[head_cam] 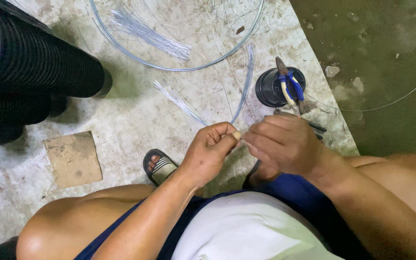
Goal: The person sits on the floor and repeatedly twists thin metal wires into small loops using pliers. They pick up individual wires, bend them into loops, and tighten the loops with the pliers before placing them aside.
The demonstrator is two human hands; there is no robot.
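My left hand (212, 150) is closed, thumb and forefinger pinching a bundle of thin silvery wires (244, 86) that fans up and away over the concrete floor. My right hand (281, 143) is closed close beside it, fingertips meeting the left hand's at the same wire end. A second loose bundle of cut wires (179, 100) lies on the floor just above my left hand.
A large wire hoop (176, 68) with more wire strands (150, 33) inside lies at the top. Pliers with blue and yellow handles (287, 85) rest on a black round container (271, 87). A roll of black mesh (30, 62) stands left, a cardboard piece (73, 158) below it.
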